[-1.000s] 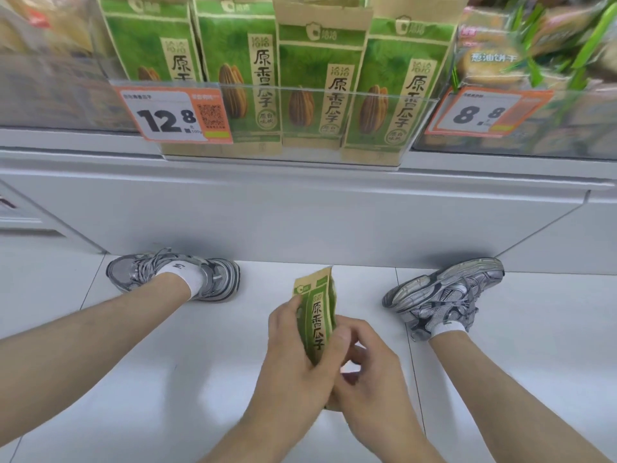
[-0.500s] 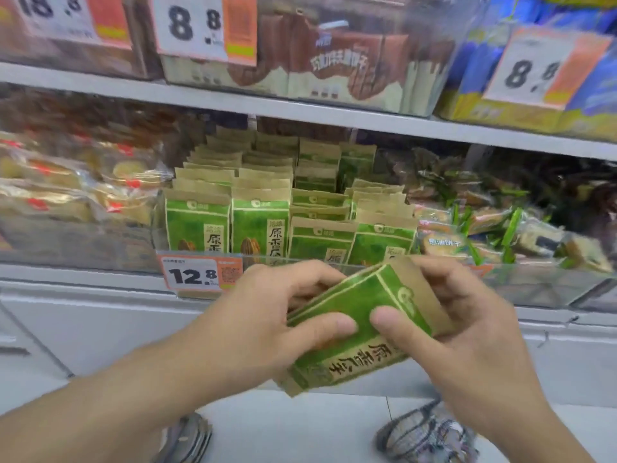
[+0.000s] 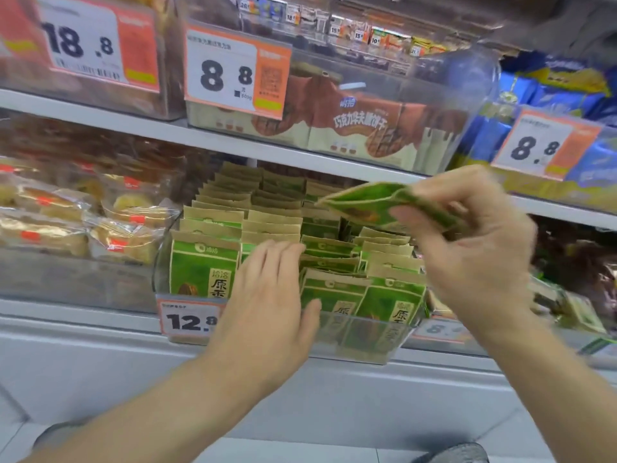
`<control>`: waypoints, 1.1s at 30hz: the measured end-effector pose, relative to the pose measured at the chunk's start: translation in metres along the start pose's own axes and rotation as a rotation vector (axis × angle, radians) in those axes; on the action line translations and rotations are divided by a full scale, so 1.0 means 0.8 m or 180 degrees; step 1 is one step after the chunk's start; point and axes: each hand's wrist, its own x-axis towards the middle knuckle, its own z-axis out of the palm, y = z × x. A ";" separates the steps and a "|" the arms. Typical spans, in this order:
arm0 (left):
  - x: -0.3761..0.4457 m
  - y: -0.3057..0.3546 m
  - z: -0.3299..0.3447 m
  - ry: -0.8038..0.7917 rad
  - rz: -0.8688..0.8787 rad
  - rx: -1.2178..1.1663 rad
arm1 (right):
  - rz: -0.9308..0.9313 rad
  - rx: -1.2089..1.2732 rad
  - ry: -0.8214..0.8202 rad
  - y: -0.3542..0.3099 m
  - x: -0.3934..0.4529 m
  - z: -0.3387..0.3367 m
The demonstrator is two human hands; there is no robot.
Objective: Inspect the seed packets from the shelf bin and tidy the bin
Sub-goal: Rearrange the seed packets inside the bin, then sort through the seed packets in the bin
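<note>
A clear plastic bin (image 3: 364, 332) on the lower shelf holds several rows of green and tan seed packets (image 3: 203, 269), standing upright. My right hand (image 3: 477, 248) pinches one green seed packet (image 3: 367, 203) and holds it tilted above the right rows of the bin. My left hand (image 3: 270, 305) reaches in over the bin's front wall, fingers straight, touching the tops of the packets in the middle rows. A price tag reading 12.8 (image 3: 188, 320) hangs on the bin's front, partly behind my left hand.
Wrapped pastries (image 3: 83, 222) fill the bin to the left. The shelf above carries brown biscuit packs (image 3: 360, 125) and blue bags (image 3: 564, 95) behind 8.8 price tags. More wrapped snacks lie in the bin at the right (image 3: 574, 279). White floor tiles (image 3: 300, 451) show below.
Both hands rose from the floor to the bin with the packet. My left hand let go and moved onto the packets in the bin; my right hand alone now holds the packet, higher up.
</note>
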 end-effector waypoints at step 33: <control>0.014 -0.007 0.003 0.0159 -0.0035 -0.1284 | 0.1735 -0.1516 -0.2754 0.050 0.095 0.103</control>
